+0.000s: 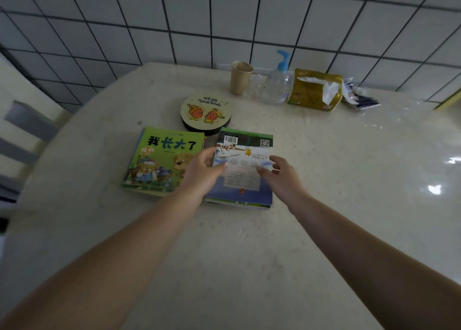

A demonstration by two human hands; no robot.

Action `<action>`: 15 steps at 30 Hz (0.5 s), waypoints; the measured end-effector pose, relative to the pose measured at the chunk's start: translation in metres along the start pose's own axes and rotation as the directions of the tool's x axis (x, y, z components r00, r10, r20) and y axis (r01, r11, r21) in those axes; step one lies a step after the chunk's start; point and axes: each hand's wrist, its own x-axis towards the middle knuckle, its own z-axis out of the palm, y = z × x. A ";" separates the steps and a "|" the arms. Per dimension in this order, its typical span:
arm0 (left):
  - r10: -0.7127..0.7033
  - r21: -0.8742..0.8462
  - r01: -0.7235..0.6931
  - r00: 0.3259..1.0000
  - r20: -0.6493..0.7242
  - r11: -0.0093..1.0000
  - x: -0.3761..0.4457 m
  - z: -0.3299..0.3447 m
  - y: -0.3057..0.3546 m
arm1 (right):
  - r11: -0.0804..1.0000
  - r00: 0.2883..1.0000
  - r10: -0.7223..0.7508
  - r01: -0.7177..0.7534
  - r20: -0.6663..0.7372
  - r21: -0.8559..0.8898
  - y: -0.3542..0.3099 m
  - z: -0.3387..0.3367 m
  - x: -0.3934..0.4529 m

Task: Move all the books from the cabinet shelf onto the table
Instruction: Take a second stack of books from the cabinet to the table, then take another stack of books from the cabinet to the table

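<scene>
Two piles of picture books lie side by side on the pale table (224, 242). The left pile (159, 160) shows a green cover with bears. The right pile (245, 172) lies back cover up, with a barcode and blue artwork. My left hand (202, 172) hovers over the left edge of the right pile, with its fingers loosely curled and its fingertips at the cover. My right hand (282, 175) hangs over the pile's right edge with relaxed fingers and holds nothing. The cabinet shelf is out of view.
A round cartoon tin (205, 111) sits just behind the books. Along the tiled wall stand a paper cup (240, 77), a pump bottle (278, 82), a yellow tissue pack (314, 90) and some small packets (359, 99). A chair (22, 135) stands at the left.
</scene>
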 end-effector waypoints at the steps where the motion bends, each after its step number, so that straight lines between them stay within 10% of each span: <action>1: -0.002 -0.038 0.001 1.000 -0.010 0.999 -0.009 -0.004 -0.002 | 1.000 1.000 -0.026 0.026 0.012 0.012 -0.001 0.001 -0.011; 15: -0.166 -0.311 0.115 0.975 -0.145 0.944 -0.128 -0.042 -0.073 | 0.983 0.960 -0.173 0.181 0.221 -0.013 0.015 0.049 -0.115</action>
